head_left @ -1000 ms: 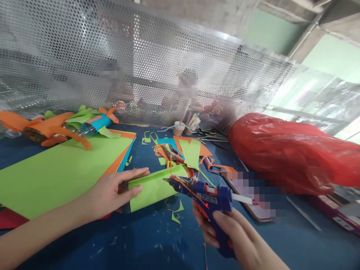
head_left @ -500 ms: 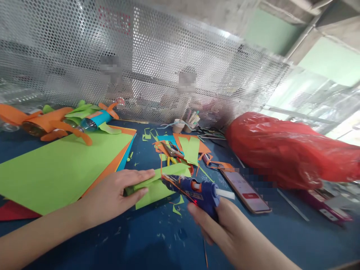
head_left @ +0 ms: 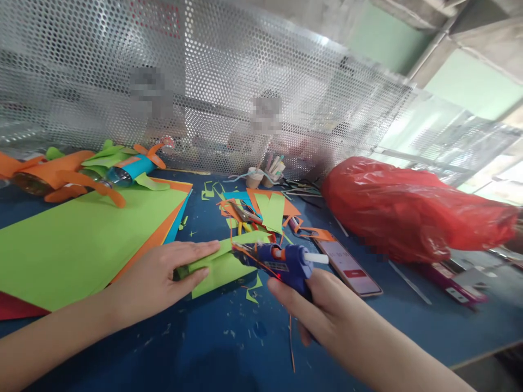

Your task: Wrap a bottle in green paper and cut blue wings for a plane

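My left hand [head_left: 163, 280] pinches the left end of a folded light-green paper piece [head_left: 223, 272], thumb below and fingers on top. In my right hand [head_left: 322, 310] is a blue glue gun [head_left: 286, 264] with a white glue stick out of its back and a small red light. The gun's nozzle points left, at the upper edge of the green paper; whether it touches is too small to tell. Thin orange strips hang around the nozzle. Behind the paper lie scissors [head_left: 244, 213] among green and orange scraps [head_left: 273, 211].
Large green sheets [head_left: 93, 234] over orange and blue ones lie at left, with paper-wrapped bottles [head_left: 134, 167] behind. A phone [head_left: 351, 267] and a red plastic bag [head_left: 392, 207] are at right. Cups [head_left: 255, 177] of sticks stand before a perforated metal screen [head_left: 245, 81].
The whole view has shifted a little, so things sit slightly further left and higher. Both hands keep their holds on the green paper and the glue gun.
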The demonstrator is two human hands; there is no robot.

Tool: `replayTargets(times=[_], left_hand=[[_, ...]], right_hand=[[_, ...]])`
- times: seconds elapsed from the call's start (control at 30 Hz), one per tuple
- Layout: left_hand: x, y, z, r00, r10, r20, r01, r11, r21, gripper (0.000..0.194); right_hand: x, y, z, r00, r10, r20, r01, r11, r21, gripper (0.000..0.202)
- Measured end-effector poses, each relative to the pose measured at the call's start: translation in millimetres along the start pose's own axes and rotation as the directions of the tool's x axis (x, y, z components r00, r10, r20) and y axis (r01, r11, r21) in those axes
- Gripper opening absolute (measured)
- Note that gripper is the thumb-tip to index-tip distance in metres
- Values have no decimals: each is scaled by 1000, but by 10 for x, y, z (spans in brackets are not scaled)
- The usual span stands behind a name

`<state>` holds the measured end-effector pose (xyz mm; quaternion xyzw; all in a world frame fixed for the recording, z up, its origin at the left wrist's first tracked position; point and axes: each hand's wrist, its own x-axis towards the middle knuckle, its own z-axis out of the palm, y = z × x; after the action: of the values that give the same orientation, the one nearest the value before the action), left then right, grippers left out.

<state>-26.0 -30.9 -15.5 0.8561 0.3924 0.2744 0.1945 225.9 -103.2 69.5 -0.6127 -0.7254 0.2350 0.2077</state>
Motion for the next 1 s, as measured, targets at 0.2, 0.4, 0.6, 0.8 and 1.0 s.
replayTargets(times=[0.2,0.4,0.6,0.8,1.0], left_hand=[[-14,-12,8,1000,10,2,-10,1000,16,40],[-1,11,-13,999,29,-20,-28,999,27,41],[3,4,-11,1000,18,-16,-18,999,39,42],[-9,19,-16,1000,13,-11,-13,999,32,41],[1,2,-11,1000,16,-10,-15,999,43,41]], right_hand=[[36,-35,-41,1000,-31,6,31,999,-27,40],[-2,359,-191,998,-38,-52,35,998,-49,44],[19,571,-305,981,-185,-55,170,964,-206,45],[35,534,-296,978,-199,-68,174,946,-275,51],[35,583,-305,975,-217,-56,188,928,-322,57]])
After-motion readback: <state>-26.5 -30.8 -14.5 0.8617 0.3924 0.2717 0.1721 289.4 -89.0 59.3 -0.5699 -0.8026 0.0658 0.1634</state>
